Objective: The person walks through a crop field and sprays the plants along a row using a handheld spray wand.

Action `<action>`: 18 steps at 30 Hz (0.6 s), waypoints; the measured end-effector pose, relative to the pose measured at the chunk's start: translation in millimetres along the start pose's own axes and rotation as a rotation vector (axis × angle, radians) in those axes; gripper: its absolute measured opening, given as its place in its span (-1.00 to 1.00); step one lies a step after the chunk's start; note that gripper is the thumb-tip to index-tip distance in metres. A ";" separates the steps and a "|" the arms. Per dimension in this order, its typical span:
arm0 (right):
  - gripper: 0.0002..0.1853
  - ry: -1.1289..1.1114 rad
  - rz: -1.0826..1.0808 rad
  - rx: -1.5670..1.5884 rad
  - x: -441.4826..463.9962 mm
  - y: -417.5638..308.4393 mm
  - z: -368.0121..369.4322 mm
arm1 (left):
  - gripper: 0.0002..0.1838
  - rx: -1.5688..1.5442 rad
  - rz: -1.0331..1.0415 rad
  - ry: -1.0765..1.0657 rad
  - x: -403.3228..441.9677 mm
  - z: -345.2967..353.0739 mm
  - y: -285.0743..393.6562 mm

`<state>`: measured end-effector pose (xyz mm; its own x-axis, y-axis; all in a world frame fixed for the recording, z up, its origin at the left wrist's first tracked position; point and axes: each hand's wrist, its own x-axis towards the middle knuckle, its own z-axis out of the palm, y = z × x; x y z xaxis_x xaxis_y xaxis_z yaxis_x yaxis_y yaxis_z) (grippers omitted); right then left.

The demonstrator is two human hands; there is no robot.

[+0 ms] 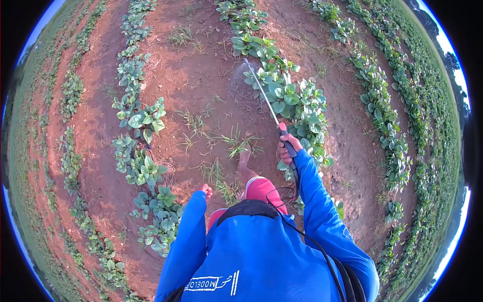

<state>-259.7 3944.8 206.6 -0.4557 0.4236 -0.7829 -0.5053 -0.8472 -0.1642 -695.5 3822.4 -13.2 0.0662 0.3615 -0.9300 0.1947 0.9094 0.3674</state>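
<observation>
A person's right hand point(289, 147) wraps its fingers around a wand point(265, 96), the tip point(246, 61) out over red soil point(186, 75) beside leafy plants point(302, 105), amid fine spray point(237, 78); the left hand point(207, 191) hangs near the shorts point(264, 189), its fingers too small to tell whether spread or pressed together

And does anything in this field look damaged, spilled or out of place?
Nothing clearly damaged or spilled. Only the grass tufts stand out, scattered untidily on the soil between the leafy rows. The spray wand in the right hand looks straight.
</observation>
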 end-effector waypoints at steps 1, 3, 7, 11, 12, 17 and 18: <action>-0.67 -0.093 -0.020 0.089 1.8 -12.4 0.9 | -0.57 -0.011 0.002 0.015 6.0 -8.6 -2.0; -0.65 -0.250 -0.093 0.230 1.0 -37.4 3.2 | -0.61 -0.068 -0.035 0.019 23.0 -26.8 -8.3; -0.62 -0.466 -0.264 0.434 7.8 -91.1 -18.8 | -0.65 -0.163 -0.249 0.111 17.6 -41.3 24.5; -0.61 -0.479 -0.439 0.616 13.1 -148.9 -19.7 | -0.61 -0.166 -0.315 0.129 12.3 -40.8 92.2; -0.61 -0.448 -0.471 0.602 14.9 -164.0 -16.2 | -0.61 -0.177 -0.303 0.138 18.9 -41.0 110.7; -0.64 -0.495 -0.519 0.634 34.5 -234.8 -7.3 | -0.65 -0.150 -0.037 0.090 63.6 -60.6 187.4; -0.64 -0.513 -0.489 0.645 40.3 -250.1 -6.2 | -0.65 -0.101 -0.087 0.084 69.7 -61.1 221.2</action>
<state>-147.1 4171.8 212.4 -0.2750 0.9023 -0.3319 -0.9613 -0.2640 0.0789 -707.7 4061.3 3.9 -0.0291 0.2926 -0.9558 0.0963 0.9526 0.2887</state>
